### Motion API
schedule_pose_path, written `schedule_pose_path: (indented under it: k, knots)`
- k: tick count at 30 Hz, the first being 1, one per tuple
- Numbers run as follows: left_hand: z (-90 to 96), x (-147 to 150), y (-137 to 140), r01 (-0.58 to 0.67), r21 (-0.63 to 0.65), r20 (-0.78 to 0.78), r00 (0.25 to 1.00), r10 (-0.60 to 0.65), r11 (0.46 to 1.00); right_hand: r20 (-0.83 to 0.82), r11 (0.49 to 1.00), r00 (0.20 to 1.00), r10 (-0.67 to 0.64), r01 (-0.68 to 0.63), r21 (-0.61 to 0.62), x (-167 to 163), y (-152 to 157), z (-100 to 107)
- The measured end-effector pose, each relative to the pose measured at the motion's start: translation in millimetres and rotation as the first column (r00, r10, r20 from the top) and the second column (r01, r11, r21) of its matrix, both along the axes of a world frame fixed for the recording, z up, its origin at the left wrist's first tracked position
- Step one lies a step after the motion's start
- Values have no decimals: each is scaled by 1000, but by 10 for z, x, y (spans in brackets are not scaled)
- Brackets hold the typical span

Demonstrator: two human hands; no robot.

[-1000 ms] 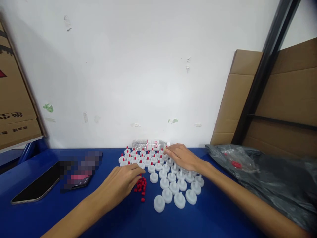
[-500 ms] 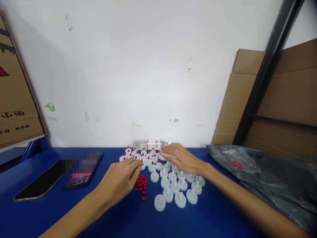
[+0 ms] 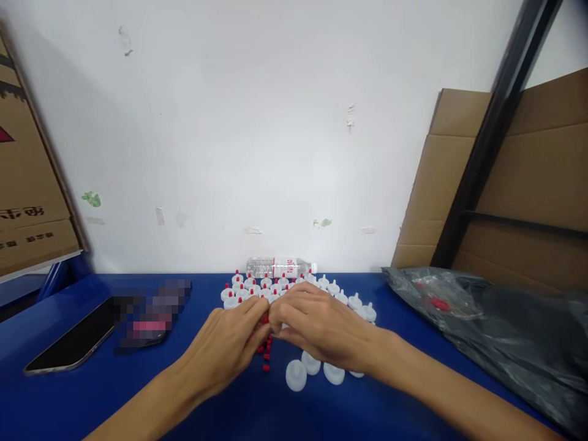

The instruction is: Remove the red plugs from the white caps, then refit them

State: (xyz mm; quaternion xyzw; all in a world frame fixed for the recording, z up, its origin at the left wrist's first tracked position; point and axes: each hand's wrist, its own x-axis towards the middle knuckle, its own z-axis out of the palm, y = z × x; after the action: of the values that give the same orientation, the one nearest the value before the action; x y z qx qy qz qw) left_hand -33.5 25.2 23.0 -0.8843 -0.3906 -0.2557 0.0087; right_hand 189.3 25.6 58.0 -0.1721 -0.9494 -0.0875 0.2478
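Note:
My left hand [image 3: 227,340] and my right hand [image 3: 319,321] meet over the middle of the parts, fingertips touching or nearly so. Both have their fingers closed in a pinch. A bit of red shows between the fingertips; whether it is held or lies behind them I cannot tell. Below them lie small red caps [image 3: 266,368], partly hidden by the left hand. White nozzle lids [image 3: 296,375] stand on the blue table in front of and behind my right hand. Behind both hands are several white lids with red tips [image 3: 237,278].
A clear plastic bottle [image 3: 280,267] lies on its side against the wall. On the left are a phone [image 3: 71,337] and a second dark device [image 3: 156,318], partly blurred. At the right a dark plastic bag [image 3: 514,331] carries a small clear bag [image 3: 448,300] with red pieces.
My right hand has come from the back of the lids toward the left and nearer, up to my left hand. The left hand has shifted slightly right. The bottle's neck is uncovered.

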Motion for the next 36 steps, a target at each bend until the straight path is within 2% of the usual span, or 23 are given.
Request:
schedule_pose_path:
  k: [3, 5, 7, 9, 10, 11, 12, 13, 14, 16, 18, 19, 21, 24, 31, 36]
  knots:
    - [44, -4, -42, 74, -7, 47, 996, -73, 997, -15, 1000, 1000, 14, -14, 4, -13, -25, 28]
    - [64, 15, -77, 107, -74, 127, 987, -97, 992, -27, 998, 999, 42, -41, 54, -19, -26, 40]
    - [75, 40, -107, 141, -190, 281, 956, -84, 972, -25, 986, 998, 55, -51, 156, -12, -6, 41]
    - [90, 48, -122, 200, -321, 494, 869, -16, 926, -10, 965, 1000, 29, -25, 259, 34, 54, 34]
    - [102, 41, -121, 231, -368, 600, 799, 41, 901, -10, 960, 1000, 0, 3, 282, 76, 104, 28]
    - [119, 26, -114, 247, -398, 665, 741, 92, 884, -22, 960, 999, -43, 48, 276, 130, 165, 18]
    - [139, 6, -100, 236, -388, 699, 706, 117, 891, -45, 968, 995, -92, 100, 229, 193, 235, 6]
    - [158, -15, -80, 204, -369, 702, 700, 129, 907, -81, 975, 983, -163, 173, 139, 258, 310, -10]
    - [172, -34, -56, 147, -349, 673, 726, 139, 925, -116, 968, 963, -242, 247, 35, 322, 384, -31]
    - [177, -57, -1, 14, -288, 534, 833, 148, 957, -118, 922, 920, -373, 354, -157, 428, 514, -84]
    - [142, -55, 50, -112, -220, 310, 934, 178, 969, -75, 885, 903, -422, 393, -248, 488, 604, -150]
    - [114, -47, 69, -163, -191, 197, 960, 201, 968, -52, 881, 906, -421, 394, -262, 502, 632, -185]
    - [51, -31, 92, -233, -158, 34, 970, 242, 960, -20, 882, 914, -405, 385, -271, 509, 664, -245]
    - [-19, -29, 95, -257, -155, -64, 966, 250, 954, 10, 885, 925, -381, 368, -285, 497, 669, -287]
    - [-79, -57, 123, -231, -73, -148, 965, 219, 970, 31, 899, 940, -339, 334, -284, 448, 582, -214]
    - [-106, -47, 159, -222, -38, -158, 964, 214, 974, 60, 904, 942, -330, 334, -267, 440, 588, -246]
